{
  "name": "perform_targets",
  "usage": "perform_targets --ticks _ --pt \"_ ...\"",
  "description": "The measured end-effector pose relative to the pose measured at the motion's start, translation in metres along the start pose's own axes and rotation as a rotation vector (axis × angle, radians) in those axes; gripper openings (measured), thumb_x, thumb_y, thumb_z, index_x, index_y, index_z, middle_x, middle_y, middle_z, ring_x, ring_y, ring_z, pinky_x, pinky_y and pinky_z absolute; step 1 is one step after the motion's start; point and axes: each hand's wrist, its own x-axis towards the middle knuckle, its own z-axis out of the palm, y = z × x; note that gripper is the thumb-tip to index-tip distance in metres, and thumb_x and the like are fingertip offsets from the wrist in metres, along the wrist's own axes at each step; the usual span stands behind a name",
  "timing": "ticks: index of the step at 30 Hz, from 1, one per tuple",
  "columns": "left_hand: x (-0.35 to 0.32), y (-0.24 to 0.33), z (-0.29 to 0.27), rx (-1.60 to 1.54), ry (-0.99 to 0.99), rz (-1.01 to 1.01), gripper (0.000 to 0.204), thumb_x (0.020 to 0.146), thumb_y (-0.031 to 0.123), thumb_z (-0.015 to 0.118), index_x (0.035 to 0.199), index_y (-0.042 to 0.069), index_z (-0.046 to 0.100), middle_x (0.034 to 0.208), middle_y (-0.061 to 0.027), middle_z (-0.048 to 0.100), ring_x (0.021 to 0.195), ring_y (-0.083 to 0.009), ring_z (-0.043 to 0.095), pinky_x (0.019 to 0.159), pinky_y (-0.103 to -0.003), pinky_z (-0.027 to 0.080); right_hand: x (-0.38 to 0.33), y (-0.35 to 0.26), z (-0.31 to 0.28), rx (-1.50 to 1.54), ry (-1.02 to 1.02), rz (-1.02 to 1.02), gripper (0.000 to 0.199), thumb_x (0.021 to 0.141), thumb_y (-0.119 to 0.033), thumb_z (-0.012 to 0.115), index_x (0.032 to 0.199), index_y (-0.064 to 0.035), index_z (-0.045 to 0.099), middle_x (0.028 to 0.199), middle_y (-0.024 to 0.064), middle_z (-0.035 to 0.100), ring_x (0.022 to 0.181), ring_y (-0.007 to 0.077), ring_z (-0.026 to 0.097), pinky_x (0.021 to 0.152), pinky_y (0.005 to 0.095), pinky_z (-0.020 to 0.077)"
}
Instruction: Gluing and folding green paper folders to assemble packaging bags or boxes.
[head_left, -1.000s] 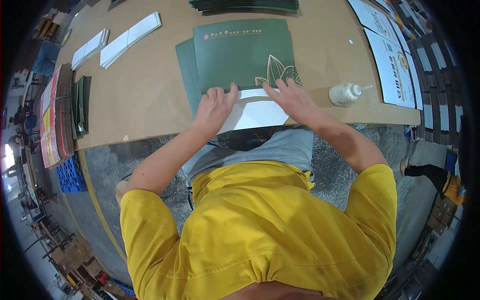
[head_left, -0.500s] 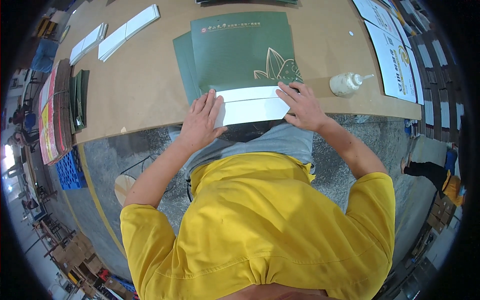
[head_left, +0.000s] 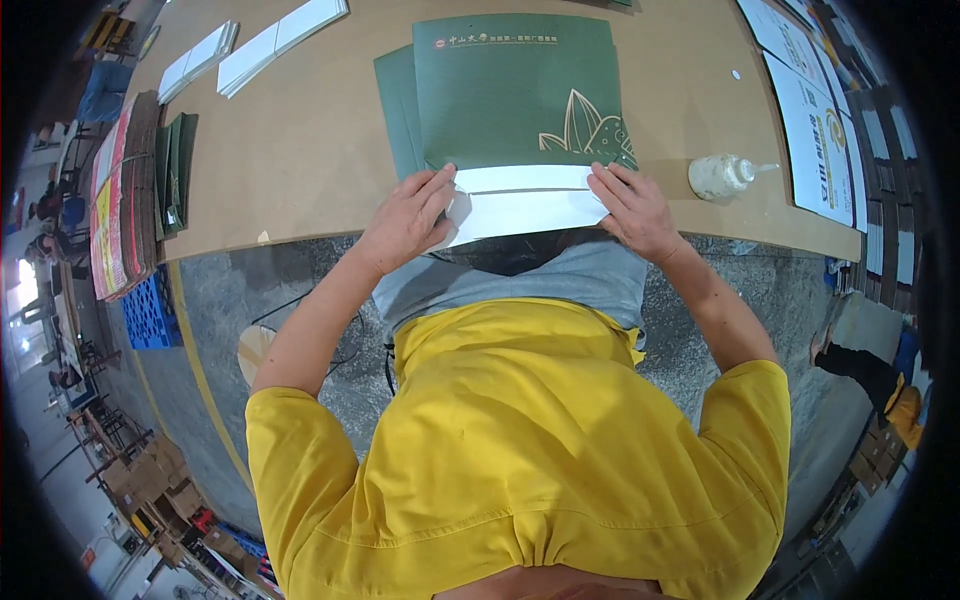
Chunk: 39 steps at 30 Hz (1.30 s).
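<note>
A green printed folder sheet with a gold leaf drawing lies at the table's front edge, partly over a second green sheet. Its white flap, with a crease along its length, faces up on the near side and juts past the edge. At the flap's left end my left hand is closed, fingers bent together on top and thumb lower down. My right hand grips the opposite end with bent fingers. Both thumbs are partly hidden.
Right of the folder stands a white glue bottle with a pointed nozzle. White strips lie far left, green folded pieces near a tied stack at the left edge. White printed sheets cover the table's right side.
My fingers have curled in more at both ends of the white flap, and its near part has tilted a little. The whole view has shifted slightly.
</note>
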Motion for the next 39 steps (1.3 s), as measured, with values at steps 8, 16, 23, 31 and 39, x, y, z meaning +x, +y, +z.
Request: perform_targets --ticks 8,16,23,31,39 --pt "0.001 -0.011 -0.010 0.062 -0.021 0.167 0.043 0.071 0.013 0.066 0.111 0.007 0.052 0.139 -0.0126 0.041 0.114 -0.0339 0.046 0.097 -0.042 0.042 -0.001 0.000 -0.006 -0.094 -0.004 -0.078 0.036 0.077 -0.008 0.061 0.111 -0.0012 0.058 0.130 0.0135 0.051 0.118 0.0301 0.050 0.093 0.0421 0.0411" --pt "0.001 -0.011 -0.004 0.061 0.028 0.103 0.044 0.069 0.014 0.071 0.109 0.006 0.053 0.138 -0.0122 0.042 0.114 -0.0326 0.046 0.095 -0.040 0.043 0.005 -0.002 -0.009 0.101 0.134 0.036 0.029 0.074 -0.003 0.063 0.103 -0.0007 0.061 0.125 0.0125 0.056 0.115 0.0300 0.053 0.090 0.0411 0.0435" --pt "-0.003 -0.011 0.012 0.142 0.181 0.154 0.035 0.068 0.008 0.071 0.100 0.007 0.058 0.135 -0.0130 0.047 0.108 -0.0324 0.051 0.090 -0.040 0.046 -0.003 -0.003 -0.001 0.001 0.097 -0.034 0.034 0.074 -0.004 0.063 0.107 0.0021 0.060 0.125 0.0161 0.055 0.117 0.0318 0.052 0.091 0.0411 0.0438" --pt "0.007 -0.009 0.003 -0.052 0.239 0.095 0.018 0.075 0.011 0.069 0.090 0.005 0.062 0.120 -0.0118 0.059 0.094 -0.0292 0.056 0.080 -0.038 0.049 0.003 0.006 -0.002 0.202 0.053 0.107 0.022 0.083 -0.013 0.060 0.102 -0.0022 0.062 0.119 0.0102 0.060 0.112 0.0274 0.054 0.092 0.0396 0.0420" --pt "0.024 0.011 0.002 -0.054 0.325 -0.152 0.014 0.074 0.017 0.070 0.075 0.004 0.063 0.100 -0.0081 0.066 0.084 -0.0247 0.057 0.074 -0.035 0.049 0.023 -0.003 -0.001 0.277 0.006 0.431 0.017 0.087 -0.022 0.056 0.092 -0.0076 0.065 0.102 0.0039 0.064 0.097 0.0229 0.056 0.083 0.0377 0.0383"
